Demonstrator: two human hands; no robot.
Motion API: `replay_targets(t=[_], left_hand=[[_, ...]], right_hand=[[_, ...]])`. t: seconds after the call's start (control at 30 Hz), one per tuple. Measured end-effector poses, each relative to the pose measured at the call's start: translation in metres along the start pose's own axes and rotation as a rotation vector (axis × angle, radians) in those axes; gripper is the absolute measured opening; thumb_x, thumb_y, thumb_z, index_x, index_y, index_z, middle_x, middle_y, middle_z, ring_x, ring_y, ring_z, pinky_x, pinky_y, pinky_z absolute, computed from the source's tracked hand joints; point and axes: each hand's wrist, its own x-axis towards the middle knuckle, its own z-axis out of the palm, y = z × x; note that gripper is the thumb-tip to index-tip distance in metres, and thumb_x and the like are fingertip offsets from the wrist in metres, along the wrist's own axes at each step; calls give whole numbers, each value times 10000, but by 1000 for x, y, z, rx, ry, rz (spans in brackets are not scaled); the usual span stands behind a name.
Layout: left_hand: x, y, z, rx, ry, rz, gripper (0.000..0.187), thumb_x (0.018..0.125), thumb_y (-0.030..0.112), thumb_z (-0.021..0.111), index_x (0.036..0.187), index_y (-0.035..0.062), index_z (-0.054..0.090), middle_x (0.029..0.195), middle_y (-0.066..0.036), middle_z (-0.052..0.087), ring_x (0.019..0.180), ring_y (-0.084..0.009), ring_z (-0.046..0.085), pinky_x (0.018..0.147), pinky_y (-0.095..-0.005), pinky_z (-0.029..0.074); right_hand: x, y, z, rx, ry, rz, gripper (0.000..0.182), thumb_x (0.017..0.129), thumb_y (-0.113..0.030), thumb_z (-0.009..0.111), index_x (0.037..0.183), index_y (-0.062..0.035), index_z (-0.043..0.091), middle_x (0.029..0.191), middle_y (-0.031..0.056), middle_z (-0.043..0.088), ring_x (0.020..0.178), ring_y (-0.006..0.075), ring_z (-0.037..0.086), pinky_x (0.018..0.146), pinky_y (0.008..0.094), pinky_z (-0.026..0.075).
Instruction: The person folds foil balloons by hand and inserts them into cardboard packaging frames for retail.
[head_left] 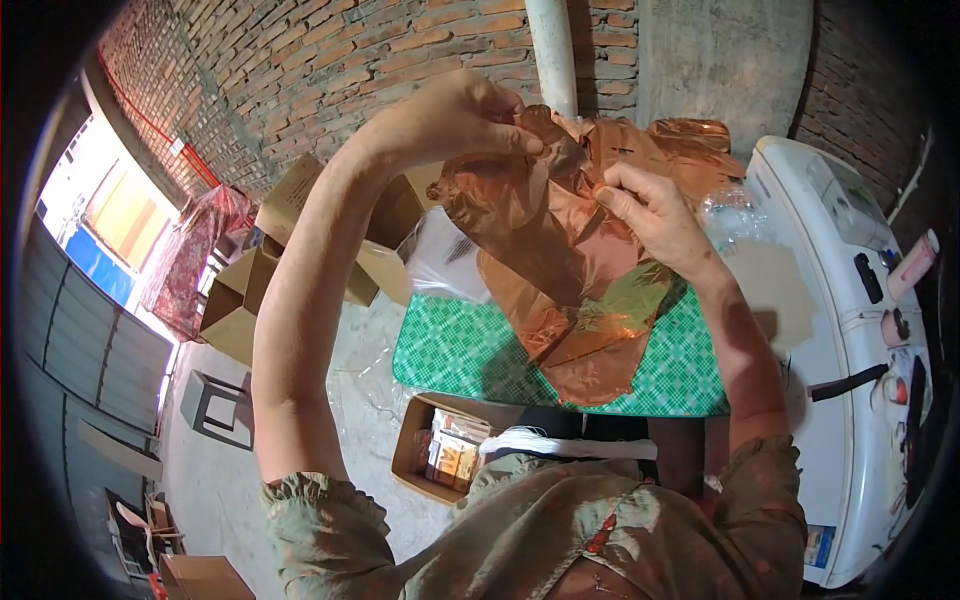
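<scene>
A crumpled, shiny copper-coloured foil sheet [540, 240] hangs between my hands above a green patterned table [455, 345]. My left hand [455, 118], raised higher, pinches the foil near its upper left part. At the right, my right hand [655, 210] pinches a fold of it between thumb and fingers. The lower end of the foil reaches the table's front edge. More copper foil [690, 145] lies behind my right hand. A white plastic bag [445, 255] sits at the table's left side, partly behind the foil.
Open cardboard boxes [240, 305] stand on the floor at the left. Below the table's front edge is a small carton [410, 462] with packets inside. A white appliance [815, 400] with small items on it stands at the right. A brick wall [400, 45] rises behind.
</scene>
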Motion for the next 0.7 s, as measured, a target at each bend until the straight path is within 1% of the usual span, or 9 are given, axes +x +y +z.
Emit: replay_targets(t=[0.1,0.3,0.43,0.5,0.6,0.63,0.7], left_hand=[[0,-3,0,-16,-3,-27,249,913,233,831,998,2,793,857,-13,747,781,-85,660,701,-257,539],[-3,-4,0,-10,21,-10,267,914,263,830,986,8,793,861,-17,750,772,-85,659,681,-263,540],[-4,-3,-1,-63,4,1,265,926,257,820,999,4,795,864,-17,756,756,-82,665,671,-248,540],[-3,-7,2,-119,15,25,261,932,253,814,1003,2,795,858,-13,757,746,-78,668,656,-239,539],[5,-17,-2,-71,11,42,268,919,296,814,1044,60,823,857,-47,799,795,-103,722,735,-288,574],[6,-19,-4,-61,17,40,275,915,303,817,1043,60,823,866,-46,800,800,-104,723,741,-291,574],[8,-20,-6,-42,26,36,290,906,317,824,1039,59,824,885,-44,803,811,-106,723,752,-297,574]], right_hand=[[-1,-3,1,-25,0,23,170,1063,-156,626,1028,9,609,845,-2,558,839,76,504,751,280,465],[2,-2,4,-17,-16,34,175,1069,-163,619,1059,12,614,872,-1,565,851,82,507,761,285,467],[3,-4,5,-60,-23,41,185,1073,-176,617,1065,9,624,883,-9,579,856,71,520,754,278,471],[5,8,7,89,-30,50,179,1058,-172,643,1065,7,633,887,-12,591,853,59,528,739,271,472],[3,16,13,282,-15,83,171,1024,-157,691,1070,2,647,913,-14,623,847,45,546,725,255,476],[2,17,14,341,-5,97,173,1010,-150,709,1073,1,652,925,-14,636,845,41,553,723,249,477],[-3,24,11,276,-75,104,178,982,-131,735,1078,-3,655,963,0,668,861,45,576,743,252,495]])
